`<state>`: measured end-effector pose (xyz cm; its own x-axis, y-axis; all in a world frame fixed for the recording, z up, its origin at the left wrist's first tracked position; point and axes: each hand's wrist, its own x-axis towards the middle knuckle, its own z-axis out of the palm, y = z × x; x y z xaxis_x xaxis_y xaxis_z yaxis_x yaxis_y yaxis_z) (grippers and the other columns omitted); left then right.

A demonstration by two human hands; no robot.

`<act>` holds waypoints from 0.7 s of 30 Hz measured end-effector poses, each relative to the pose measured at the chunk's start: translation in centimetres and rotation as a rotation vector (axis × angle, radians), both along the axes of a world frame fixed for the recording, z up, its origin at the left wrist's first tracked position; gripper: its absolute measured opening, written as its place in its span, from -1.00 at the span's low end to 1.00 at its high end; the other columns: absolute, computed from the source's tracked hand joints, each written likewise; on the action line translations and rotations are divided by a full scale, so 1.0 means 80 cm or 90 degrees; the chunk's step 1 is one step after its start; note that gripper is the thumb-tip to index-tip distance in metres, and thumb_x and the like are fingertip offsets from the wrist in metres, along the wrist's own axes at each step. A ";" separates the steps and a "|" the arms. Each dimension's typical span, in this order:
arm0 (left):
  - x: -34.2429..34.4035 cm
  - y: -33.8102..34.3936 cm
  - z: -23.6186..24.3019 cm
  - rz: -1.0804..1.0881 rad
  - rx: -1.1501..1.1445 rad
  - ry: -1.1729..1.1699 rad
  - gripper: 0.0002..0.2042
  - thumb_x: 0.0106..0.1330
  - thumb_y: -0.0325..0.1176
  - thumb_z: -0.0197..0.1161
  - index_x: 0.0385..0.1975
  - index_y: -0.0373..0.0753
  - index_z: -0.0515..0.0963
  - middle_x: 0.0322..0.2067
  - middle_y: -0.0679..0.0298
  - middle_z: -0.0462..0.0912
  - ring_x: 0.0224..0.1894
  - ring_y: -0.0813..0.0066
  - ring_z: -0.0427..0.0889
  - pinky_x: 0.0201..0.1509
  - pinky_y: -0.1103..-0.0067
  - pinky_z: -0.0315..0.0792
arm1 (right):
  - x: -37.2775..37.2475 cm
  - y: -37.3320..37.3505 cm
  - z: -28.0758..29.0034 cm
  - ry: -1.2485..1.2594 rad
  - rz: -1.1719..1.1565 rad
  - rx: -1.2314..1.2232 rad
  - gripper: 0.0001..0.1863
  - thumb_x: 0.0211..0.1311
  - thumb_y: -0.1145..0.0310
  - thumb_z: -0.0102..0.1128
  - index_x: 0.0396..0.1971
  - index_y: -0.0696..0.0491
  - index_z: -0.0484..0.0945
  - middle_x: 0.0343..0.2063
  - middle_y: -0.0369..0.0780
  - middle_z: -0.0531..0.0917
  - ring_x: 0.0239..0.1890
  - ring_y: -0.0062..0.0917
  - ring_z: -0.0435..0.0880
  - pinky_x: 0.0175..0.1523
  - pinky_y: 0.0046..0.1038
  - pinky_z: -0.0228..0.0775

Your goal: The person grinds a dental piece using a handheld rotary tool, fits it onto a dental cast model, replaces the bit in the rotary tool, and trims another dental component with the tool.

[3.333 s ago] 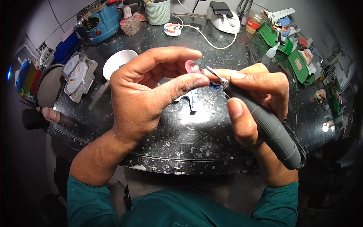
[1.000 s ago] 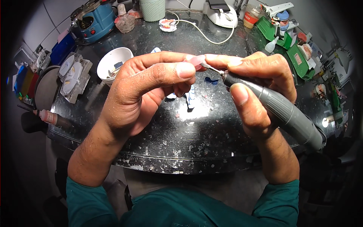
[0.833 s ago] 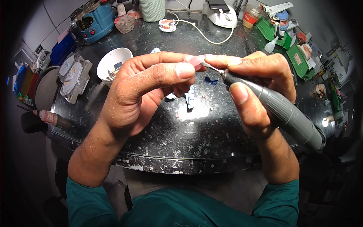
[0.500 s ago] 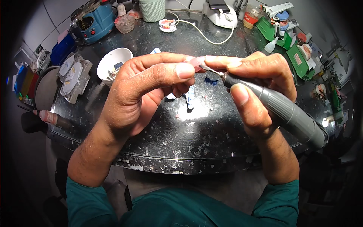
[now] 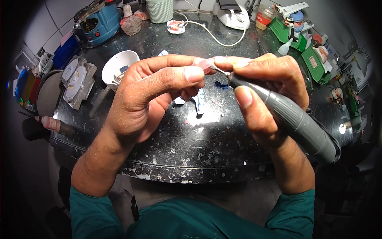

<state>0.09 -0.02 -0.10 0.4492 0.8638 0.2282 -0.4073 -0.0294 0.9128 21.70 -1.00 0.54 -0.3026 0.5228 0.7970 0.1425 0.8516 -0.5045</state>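
**Pink piece (image 5: 205, 63) at the tip of your rotary tool (image 5: 298, 119)**

Your left grip (image 5: 145, 91) pinches the small pink piece between thumb and fingers, raised above the black surface (image 5: 195, 147). Your right grip (image 5: 278, 71) is closed around the dark grey rotary tool, your thumb along its near side, and one fingertip extends right beside the piece. The tool's slim metal bit (image 5: 220, 71) points up and left to the right edge of the piece; whether it touches cannot be told.

Beneath your hands, a blue-and-white piece (image 5: 199, 105) lies on the brightly lit part of the surface, with a dark blue scrap (image 5: 221, 85) near it, farther back and to the right. Beside your left grip, partly hidden by it, stands a white bowl (image 5: 117, 60) with small items inside. Toward the back, a dental model (image 5: 175, 27) sits near a pale green bin (image 5: 160, 11).
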 end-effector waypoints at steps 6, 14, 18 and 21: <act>0.004 -0.002 0.002 0.024 -0.004 0.004 -0.68 0.29 -0.39 0.15 -0.04 -0.47 0.57 -0.26 0.16 0.67 -0.21 0.52 0.58 -0.09 0.62 0.39 | -0.001 -0.003 0.002 0.006 0.013 -0.005 -0.77 0.15 0.51 0.17 -0.20 0.22 0.41 -0.24 0.08 0.66 -0.12 -0.32 0.70 0.00 -0.39 0.52; 0.004 -0.002 0.003 0.027 0.004 0.018 -0.68 0.28 -0.39 0.15 -0.05 -0.47 0.57 -0.27 0.16 0.67 -0.22 0.52 0.58 -0.08 0.62 0.39 | -0.001 -0.003 0.001 0.024 0.016 -0.023 -0.76 0.13 0.53 0.16 -0.20 0.23 0.42 -0.35 -0.06 0.62 -0.13 -0.28 0.71 0.03 -0.36 0.52; 0.004 -0.003 0.002 0.023 -0.018 0.002 -0.68 0.30 -0.38 0.15 -0.05 -0.48 0.56 -0.25 0.16 0.67 -0.22 0.51 0.57 -0.08 0.61 0.38 | 0.000 -0.005 0.001 0.057 0.021 -0.058 -0.77 0.15 0.50 0.16 -0.21 0.23 0.43 -0.30 -0.02 0.65 -0.14 -0.32 0.71 0.04 -0.37 0.51; 0.001 0.000 0.002 0.014 -0.012 0.002 -0.68 0.31 -0.38 0.14 -0.05 -0.49 0.56 -0.24 0.15 0.67 -0.21 0.51 0.57 -0.07 0.61 0.37 | 0.000 -0.005 0.004 0.037 0.009 -0.055 -0.77 0.16 0.46 0.18 -0.21 0.22 0.44 -0.26 0.02 0.67 -0.14 -0.36 0.70 0.05 -0.38 0.51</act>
